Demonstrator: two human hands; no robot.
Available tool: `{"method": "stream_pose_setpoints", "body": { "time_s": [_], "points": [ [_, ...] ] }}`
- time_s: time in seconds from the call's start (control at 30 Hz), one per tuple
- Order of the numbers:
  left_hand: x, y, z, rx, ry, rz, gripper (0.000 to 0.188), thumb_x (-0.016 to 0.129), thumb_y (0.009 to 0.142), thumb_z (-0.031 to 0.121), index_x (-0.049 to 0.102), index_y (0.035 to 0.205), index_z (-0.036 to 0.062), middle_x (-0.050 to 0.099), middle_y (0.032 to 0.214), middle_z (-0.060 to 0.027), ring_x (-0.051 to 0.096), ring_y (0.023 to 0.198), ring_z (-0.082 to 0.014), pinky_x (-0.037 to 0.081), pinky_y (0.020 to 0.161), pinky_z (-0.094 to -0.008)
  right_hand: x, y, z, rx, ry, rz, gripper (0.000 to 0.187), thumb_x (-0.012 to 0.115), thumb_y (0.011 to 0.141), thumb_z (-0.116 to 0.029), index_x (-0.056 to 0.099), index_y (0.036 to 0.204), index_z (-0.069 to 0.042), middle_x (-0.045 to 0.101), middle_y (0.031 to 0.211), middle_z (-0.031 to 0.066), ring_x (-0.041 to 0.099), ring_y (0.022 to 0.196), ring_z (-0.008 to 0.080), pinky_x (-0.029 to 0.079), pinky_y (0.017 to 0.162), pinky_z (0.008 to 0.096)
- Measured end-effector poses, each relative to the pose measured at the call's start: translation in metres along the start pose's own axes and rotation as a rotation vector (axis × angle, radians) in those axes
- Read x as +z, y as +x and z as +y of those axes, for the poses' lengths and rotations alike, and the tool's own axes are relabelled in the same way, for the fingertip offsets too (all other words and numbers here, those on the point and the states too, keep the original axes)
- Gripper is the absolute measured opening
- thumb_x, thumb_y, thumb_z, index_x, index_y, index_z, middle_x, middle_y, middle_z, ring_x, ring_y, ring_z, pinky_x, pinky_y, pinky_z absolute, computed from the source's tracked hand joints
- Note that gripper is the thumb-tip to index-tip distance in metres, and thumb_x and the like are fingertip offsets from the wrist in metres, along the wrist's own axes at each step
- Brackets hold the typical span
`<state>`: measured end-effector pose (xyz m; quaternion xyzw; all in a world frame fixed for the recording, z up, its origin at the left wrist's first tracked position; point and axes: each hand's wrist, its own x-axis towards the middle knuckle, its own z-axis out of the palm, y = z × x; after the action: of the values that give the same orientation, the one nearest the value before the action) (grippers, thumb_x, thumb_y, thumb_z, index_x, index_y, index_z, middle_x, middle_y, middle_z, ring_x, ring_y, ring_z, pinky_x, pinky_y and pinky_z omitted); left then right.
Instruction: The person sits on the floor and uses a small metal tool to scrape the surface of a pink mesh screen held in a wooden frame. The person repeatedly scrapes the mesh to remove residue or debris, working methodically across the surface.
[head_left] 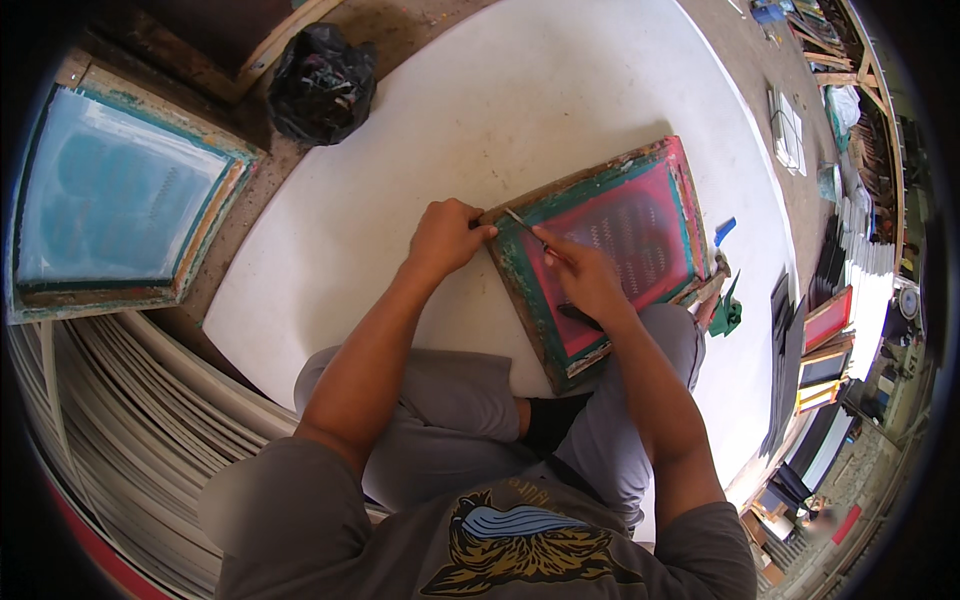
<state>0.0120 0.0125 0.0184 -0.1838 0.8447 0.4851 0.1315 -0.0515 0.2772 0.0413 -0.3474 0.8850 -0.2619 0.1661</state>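
A wooden screen-printing frame (519,296) with teal edges and pink mesh lies tilted before me, its near side by my right leg. My left hand (446,236) is closed at its left corner, thumb and fingers pressed against the wood. Over the frame's left part, my right hand (590,280) grips a thin-bladed tool (519,219) with a dark handle. The blade points toward the same corner, close above the teal border. Part of the tool is hidden by my fingers, so its exact kind is unclear.
Beneath the frame spreads a white board (430,120). A black plastic bag (322,84) and another screen frame (215,236) with pale blue mesh are at left. On the right are a blue scrap (725,231), a green cloth (727,310) and stacked dark sheets (783,355).
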Motion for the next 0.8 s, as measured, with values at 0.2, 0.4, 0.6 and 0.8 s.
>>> {"method": "stream_pose_setpoints", "body": {
  "time_s": [0.2, 0.4, 0.6, 0.8],
  "points": [
    [-0.004, 0.0, 0.002, -0.055, -0.019, -0.03, 0.043, 0.086, 0.086, 0.029, 0.08, 0.117, -0.0004, 0.078, 0.103, -0.0254, 0.077, 0.097, -0.0382, 0.06, 0.088, -0.0431, -0.001, -0.007, -0.023, -0.063, -0.628, -0.01, 0.061, 0.067, 0.093, -0.017, 0.063, 0.149, -0.04, 0.063, 0.079, 0.007, 0.067, 0.067, 0.029, 0.054, 0.057, 0.0441],
    [-0.001, -0.002, -0.003, -0.02, -0.047, 0.016, 0.041, 0.086, 0.086, 0.029, 0.08, 0.114, -0.0012, 0.077, 0.1, -0.0276, 0.077, 0.095, -0.0398, 0.058, 0.085, -0.0432, 0.011, -0.012, -0.025, -0.137, -0.823, 0.167, 0.069, 0.069, 0.087, -0.018, 0.061, 0.151, -0.042, 0.058, 0.077, 0.0033, 0.062, 0.063, 0.024, 0.05, 0.052, 0.0383],
    [0.001, -0.002, -0.003, -0.019, -0.042, 0.016, 0.042, 0.085, 0.086, 0.029, 0.08, 0.114, -0.0013, 0.077, 0.099, -0.0276, 0.077, 0.094, -0.0401, 0.058, 0.085, -0.0442, 0.017, -0.014, -0.031, -0.003, -0.735, 0.12, 0.067, 0.071, 0.09, -0.018, 0.06, 0.153, -0.041, 0.061, 0.079, 0.006, 0.066, 0.067, 0.0265, 0.051, 0.054, 0.0409],
    [-0.002, -0.001, 0.002, -0.033, -0.037, -0.013, 0.044, 0.086, 0.086, 0.03, 0.08, 0.115, -0.0022, 0.077, 0.101, -0.0281, 0.077, 0.097, -0.04, 0.059, 0.087, -0.0434, 0.011, -0.008, -0.018, 0.165, 0.118, 0.017, 0.05, 0.069, 0.102, -0.022, 0.063, 0.151, -0.031, 0.077, 0.104, 0.0171, 0.077, 0.09, 0.0351, 0.06, 0.077, 0.044]
  ]
}}
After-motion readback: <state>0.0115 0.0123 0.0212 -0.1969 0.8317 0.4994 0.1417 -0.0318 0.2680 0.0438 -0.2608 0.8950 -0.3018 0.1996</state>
